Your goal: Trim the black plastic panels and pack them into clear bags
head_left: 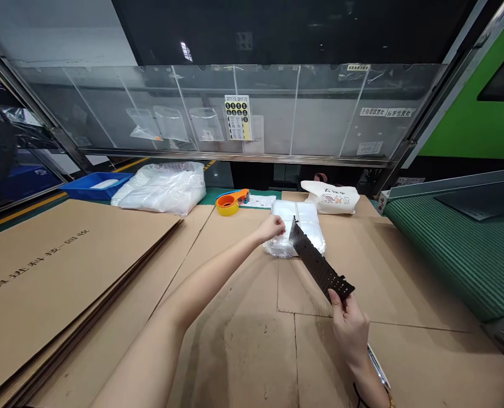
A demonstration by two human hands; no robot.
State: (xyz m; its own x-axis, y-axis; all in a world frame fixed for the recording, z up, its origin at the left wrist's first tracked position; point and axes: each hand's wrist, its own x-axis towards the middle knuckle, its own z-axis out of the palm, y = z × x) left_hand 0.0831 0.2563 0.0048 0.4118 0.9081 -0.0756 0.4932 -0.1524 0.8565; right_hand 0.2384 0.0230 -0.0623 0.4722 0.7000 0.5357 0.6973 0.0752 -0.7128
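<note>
My right hand point(350, 326) grips the near end of a long black perforated plastic panel point(317, 258), which is held tilted above the cardboard. Small tabs stick out along the panel's edge. My left hand point(271, 228) reaches to a stack of clear plastic bags point(300, 224), its fingers pinched together over the stack's left side. Whether a bag's edge lies between those fingertips is too small to tell. The panel's far end is a little to the right of my left hand, apart from it.
Cardboard sheets point(56, 249) are stacked at left. Behind stand a blue tray point(92, 190), a bundle of plastic bags point(162, 187), an orange tape dispenser point(232, 201) and a white pouch point(334, 198). A green ribbed conveyor point(460, 243) borders the right. A thin silver-white object point(378, 367) lies beside my right wrist.
</note>
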